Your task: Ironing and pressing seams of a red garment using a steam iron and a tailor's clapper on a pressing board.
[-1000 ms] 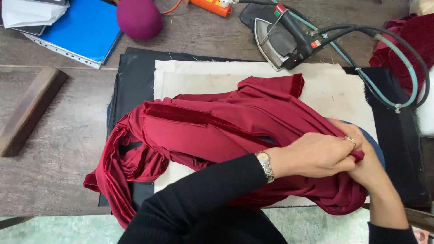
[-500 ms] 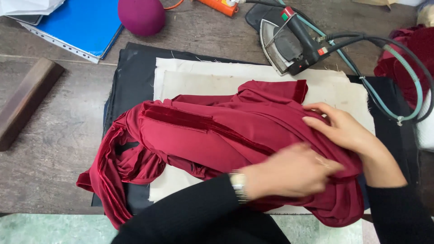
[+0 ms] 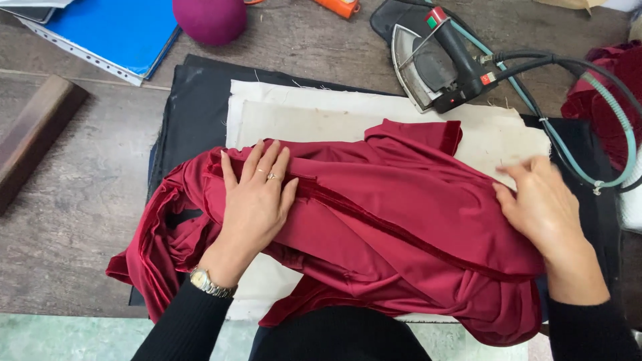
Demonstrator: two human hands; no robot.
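Worn wooden surface (image 3: 80, 220), padded with a cream cloth (image 3: 321, 110): a red garment (image 3: 408, 220) is pinned flat there by the left hand (image 3: 257, 200) and right hand (image 3: 542, 207), both spread open, so a seam is smoothed near the iron (image 3: 435, 63).

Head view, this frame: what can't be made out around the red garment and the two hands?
- Right hand: fingertips motion-blurred.
- Red garment: its folds hide its shape.
- Cream cloth: middle covered by garment.
- Iron hose: cut off at the right edge.
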